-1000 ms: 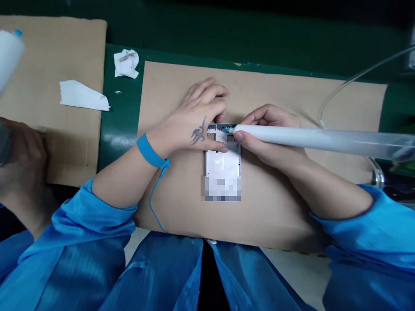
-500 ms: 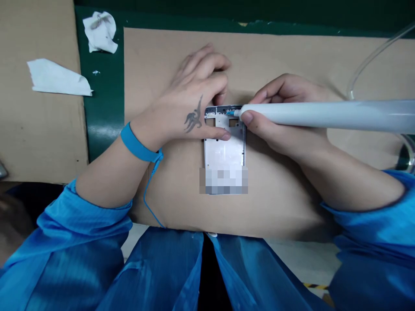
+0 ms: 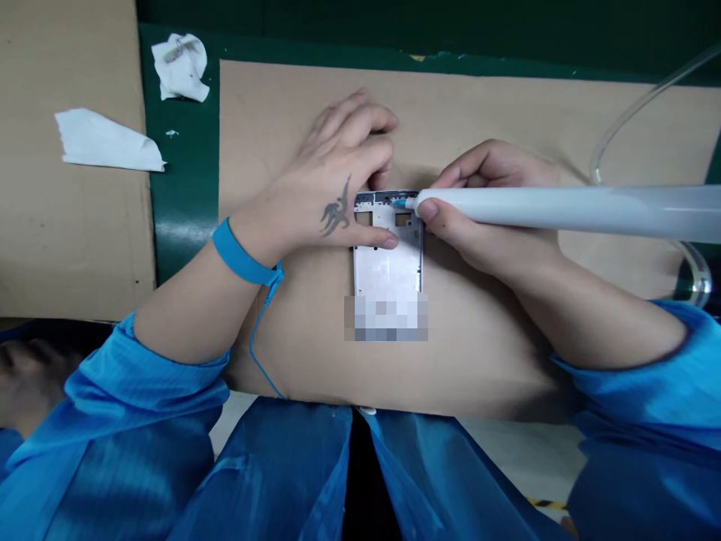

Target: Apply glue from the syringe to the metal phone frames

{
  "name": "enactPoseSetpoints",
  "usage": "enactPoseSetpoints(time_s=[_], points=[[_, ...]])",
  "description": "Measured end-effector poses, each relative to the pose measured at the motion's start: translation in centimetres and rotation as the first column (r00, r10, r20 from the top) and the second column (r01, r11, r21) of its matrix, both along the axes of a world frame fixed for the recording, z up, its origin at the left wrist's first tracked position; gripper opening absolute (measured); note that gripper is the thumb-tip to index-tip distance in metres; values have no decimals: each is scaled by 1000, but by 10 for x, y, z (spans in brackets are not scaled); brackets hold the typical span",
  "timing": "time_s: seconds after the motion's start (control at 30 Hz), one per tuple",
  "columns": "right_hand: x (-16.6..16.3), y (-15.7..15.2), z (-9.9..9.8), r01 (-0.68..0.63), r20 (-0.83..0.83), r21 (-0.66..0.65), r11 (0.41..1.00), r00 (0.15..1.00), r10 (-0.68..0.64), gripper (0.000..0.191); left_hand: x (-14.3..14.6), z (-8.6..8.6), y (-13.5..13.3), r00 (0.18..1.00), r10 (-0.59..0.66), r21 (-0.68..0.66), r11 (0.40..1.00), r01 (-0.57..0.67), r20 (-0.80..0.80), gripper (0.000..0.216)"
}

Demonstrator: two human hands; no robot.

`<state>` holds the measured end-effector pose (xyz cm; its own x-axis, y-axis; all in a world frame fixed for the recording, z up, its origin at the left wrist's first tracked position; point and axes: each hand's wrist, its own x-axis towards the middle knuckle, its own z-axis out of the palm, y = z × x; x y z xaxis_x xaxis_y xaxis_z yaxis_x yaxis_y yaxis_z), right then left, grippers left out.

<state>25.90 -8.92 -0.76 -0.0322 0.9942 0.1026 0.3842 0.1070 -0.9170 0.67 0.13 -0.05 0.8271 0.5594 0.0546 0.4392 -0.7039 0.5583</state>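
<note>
The left hand (image 3: 321, 180) clasps a phone frame (image 3: 387, 270) lying on cardboard (image 3: 496, 128), its thumb across the frame's face and its fingers curled at the top edge, while the right hand (image 3: 478, 210) closes firmly around a fat white syringe (image 3: 563, 210), its blue tip (image 3: 399, 203) at that same edge. Bracing both hands against each other and the board should keep the tip steady and on line. The frame's lower end is pixelated, the syringe runs out of view, and the tip's exact contact is too small to make out.
</note>
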Motion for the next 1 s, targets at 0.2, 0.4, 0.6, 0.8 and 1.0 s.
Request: enactPoseSetpoints(time_s=[0.2, 0.4, 0.6, 0.8, 1.0], points=[[-7, -1, 0, 92, -20, 33, 995, 996, -91, 50, 1, 2, 0, 1000, 3, -6, 1000, -3, -7, 56], [-7, -2, 6, 55, -10, -62, 997, 998, -55, 50, 0, -3, 1, 1000, -7, 32, 999, 7, -17, 50], [-7, -1, 8, 63, -13, -66, 996, 998, -64, 50, -1, -5, 2, 1000, 0, 22, 1000, 0, 11, 55], [-12, 1, 2, 127, -90, -1, 992, 988, -127, 55, -1, -4, 2, 1000, -9, 4, 1000, 9, 27, 55], [-11, 1, 3, 96, -57, 8, 995, 994, -95, 51, 0, -1, 1, 1000, -2, -5, 1000, 2, 24, 53]])
